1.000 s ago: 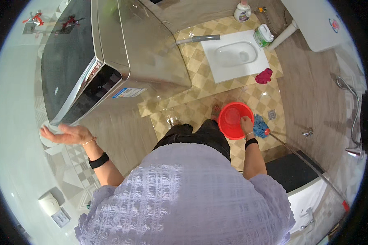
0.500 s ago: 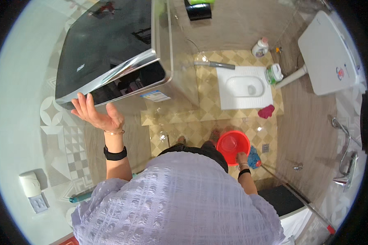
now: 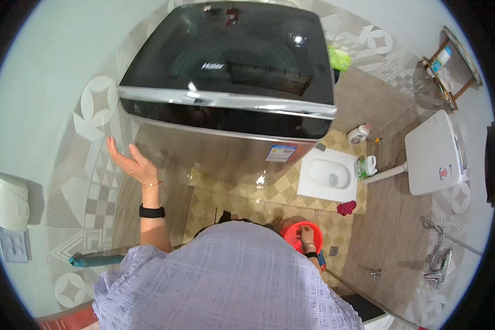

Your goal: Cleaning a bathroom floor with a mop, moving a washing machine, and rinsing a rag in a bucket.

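Note:
My left hand [image 3: 135, 165] is raised with its fingers spread, holding nothing. It is apart from the front left corner of a washing machine [image 3: 220, 118], which has a dark glossy lid and a silver front. Low down on the right, my right hand [image 3: 307, 235] is over the inside of a red basin [image 3: 318, 234] on the floor. Its fingers look apart, and I see nothing in them. My forearm and wristband cover part of the basin's near rim. A bit of blue cloth [image 3: 322, 263] shows beside the basin.
A white squat toilet [image 3: 313, 192] lies in the floor right of the washing machine. Near it stand a white bottle [image 3: 358, 133] and a green-and-white jug [image 3: 366, 166]. A dark pink cloth [image 3: 346, 208], a wall cistern [image 3: 432, 157] and a shower tap [image 3: 439, 269] are on the right.
My view has swung left and up, so the washing machine's lid shows more fully. My left hand has come away from the machine's corner. My right hand has shifted from the basin's rim inward.

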`<state>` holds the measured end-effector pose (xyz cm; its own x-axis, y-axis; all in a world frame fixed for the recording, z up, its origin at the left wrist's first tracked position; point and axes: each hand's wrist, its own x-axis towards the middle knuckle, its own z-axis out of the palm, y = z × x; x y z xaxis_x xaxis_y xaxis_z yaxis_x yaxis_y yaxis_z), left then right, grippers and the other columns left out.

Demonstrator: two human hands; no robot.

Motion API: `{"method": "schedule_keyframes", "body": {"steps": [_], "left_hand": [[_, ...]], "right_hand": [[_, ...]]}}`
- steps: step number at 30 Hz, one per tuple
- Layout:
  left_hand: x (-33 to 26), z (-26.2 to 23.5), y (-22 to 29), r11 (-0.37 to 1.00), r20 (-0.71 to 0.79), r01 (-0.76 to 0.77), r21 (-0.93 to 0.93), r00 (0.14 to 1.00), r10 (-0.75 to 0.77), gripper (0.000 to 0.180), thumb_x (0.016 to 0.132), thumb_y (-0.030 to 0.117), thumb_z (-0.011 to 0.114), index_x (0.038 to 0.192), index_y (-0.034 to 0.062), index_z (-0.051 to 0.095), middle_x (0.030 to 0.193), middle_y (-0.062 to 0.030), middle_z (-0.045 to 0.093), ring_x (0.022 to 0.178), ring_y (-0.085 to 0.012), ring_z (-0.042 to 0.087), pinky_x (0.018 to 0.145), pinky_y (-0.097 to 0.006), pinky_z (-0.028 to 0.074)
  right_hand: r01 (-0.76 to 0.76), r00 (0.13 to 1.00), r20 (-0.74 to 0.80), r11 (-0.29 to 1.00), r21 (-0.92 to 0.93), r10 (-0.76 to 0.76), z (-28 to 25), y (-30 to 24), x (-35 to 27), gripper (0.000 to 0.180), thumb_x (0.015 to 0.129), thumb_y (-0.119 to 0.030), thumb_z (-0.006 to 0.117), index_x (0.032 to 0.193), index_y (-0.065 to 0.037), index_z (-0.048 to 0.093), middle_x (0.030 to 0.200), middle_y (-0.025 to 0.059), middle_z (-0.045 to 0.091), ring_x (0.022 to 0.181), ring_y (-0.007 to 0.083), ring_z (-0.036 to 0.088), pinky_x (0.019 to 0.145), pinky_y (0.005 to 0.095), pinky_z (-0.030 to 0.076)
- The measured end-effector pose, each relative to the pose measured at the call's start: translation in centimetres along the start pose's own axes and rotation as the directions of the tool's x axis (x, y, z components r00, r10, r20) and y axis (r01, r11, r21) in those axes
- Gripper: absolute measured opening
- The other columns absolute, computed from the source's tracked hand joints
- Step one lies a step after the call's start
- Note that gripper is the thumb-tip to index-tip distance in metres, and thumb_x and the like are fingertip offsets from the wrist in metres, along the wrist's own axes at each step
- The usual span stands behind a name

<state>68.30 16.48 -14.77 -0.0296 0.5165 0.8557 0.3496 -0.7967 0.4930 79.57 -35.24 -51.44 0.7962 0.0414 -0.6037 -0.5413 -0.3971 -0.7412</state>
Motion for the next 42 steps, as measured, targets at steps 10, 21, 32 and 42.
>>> {"method": "schedule_keyframes", "body": {"steps": [10,21,32,42], "left_hand": [[-4.0,-0.8,-6.6,0.996,0.337,0.09,0.02,0.937,-0.091,0.044,0.088,0.017,0.046,0.125,-0.0049,0.036,0.131,-0.0207,0.037,0.121,-0.0341,0.035,0.1,-0.041,0.027],[-1.2,0.5,-1.8,0.983,0.234,0.062,-0.171,0.972,-0.02,0.04,0.089,0.016,0.044,0.123,-0.0052,0.039,0.128,-0.0219,0.039,0.118,-0.036,0.038,0.099,-0.043,0.029],[-3.4,0.3,7.8,0.947,0.186,-0.197,-0.255,0.951,0.248,0.039,0.084,0.01,0.043,0.121,-0.0033,0.041,0.126,-0.0203,0.043,0.119,-0.0363,0.037,0.099,-0.045,0.028],[-4.6,0.0,14.1,0.94,0.217,-0.293,-0.175,0.92,0.327,0.048,0.078,0.018,0.062,0.121,0.0027,0.043,0.127,-0.0137,0.044,0.121,-0.0349,0.036,0.101,-0.044,0.025]], "right_hand": [[0.279,0.958,0.218,0.794,-0.54,-0.188,-1.0,7.2,-7.6,0.012,0.081,-0.011,0.053,0.087,-0.002,0.059,0.069,0.0083,0.061,0.057,0.0167,0.058,0.049,0.03,0.048],[-0.227,0.97,-0.068,0.971,0.079,0.233,1.1,5.5,-12.6,0.017,0.082,-0.015,0.051,0.091,-0.002,0.057,0.071,0.0102,0.061,0.055,0.0185,0.059,0.047,0.0317,0.05],[-0.279,0.95,-0.11,0.951,0.134,0.294,-3.9,9.7,-13.0,0.018,0.084,-0.018,0.052,0.093,-0.003,0.055,0.07,0.0097,0.061,0.057,0.0194,0.059,0.047,0.0323,0.049],[-0.405,0.897,-0.055,0.866,0.292,0.438,-9.0,22.1,-12.2,0.015,0.081,-0.017,0.052,0.093,-0.007,0.053,0.063,0.0093,0.058,0.051,0.0184,0.055,0.044,0.0325,0.045]]}}
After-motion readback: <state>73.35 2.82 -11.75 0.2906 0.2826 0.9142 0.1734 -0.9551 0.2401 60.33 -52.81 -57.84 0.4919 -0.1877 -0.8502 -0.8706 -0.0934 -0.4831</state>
